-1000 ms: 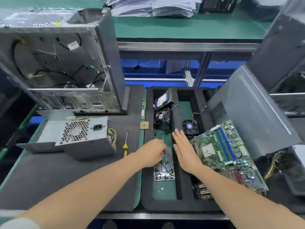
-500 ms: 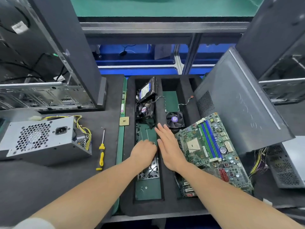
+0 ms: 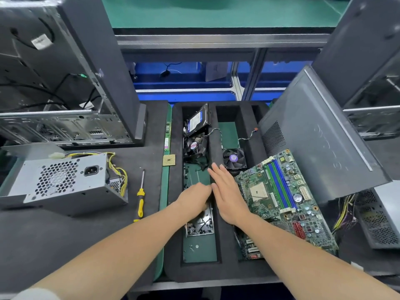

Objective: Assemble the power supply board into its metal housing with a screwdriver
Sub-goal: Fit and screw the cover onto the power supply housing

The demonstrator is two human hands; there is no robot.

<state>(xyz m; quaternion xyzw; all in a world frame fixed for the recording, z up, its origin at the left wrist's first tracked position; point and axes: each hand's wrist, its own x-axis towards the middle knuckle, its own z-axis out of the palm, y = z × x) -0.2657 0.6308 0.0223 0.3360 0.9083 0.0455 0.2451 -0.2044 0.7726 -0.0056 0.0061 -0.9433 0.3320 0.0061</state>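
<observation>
I count one power supply housing [image 3: 62, 182] on the counter [image 3: 65, 245] at nine o'clock from my hands. Its grille and socket face me and yellow wires bunch at its right end; I cannot tell whether the board is inside. One yellow-handled screwdriver [image 3: 140, 195] lies just beside it, tip toward twelve, with neither hand on it.

My left hand [image 3: 194, 199] is knuckles-up, curled down into the left compartment of the black foam tray [image 3: 175, 213], over one metal dish [image 3: 201, 226] of small screws. The fingertips are hidden under the hand, so I cannot tell if they pinch anything. My right hand [image 3: 227, 191] lies flat on the foam divider at its three o'clock, fingers [image 3: 217, 173] straight and pressed together.

At twelve there are two fans [image 3: 233, 158] and one hard drive [image 3: 198, 120]. At three, one motherboard [image 3: 281, 198] is tilted, its near corner covered by my forearm. At eleven sit one gold chip [image 3: 169, 160] and one memory stick [image 3: 166, 135]. One open computer case [image 3: 65, 83] at ten is cut off by the frame, and one grey side panel [image 3: 313, 137] leans at two
</observation>
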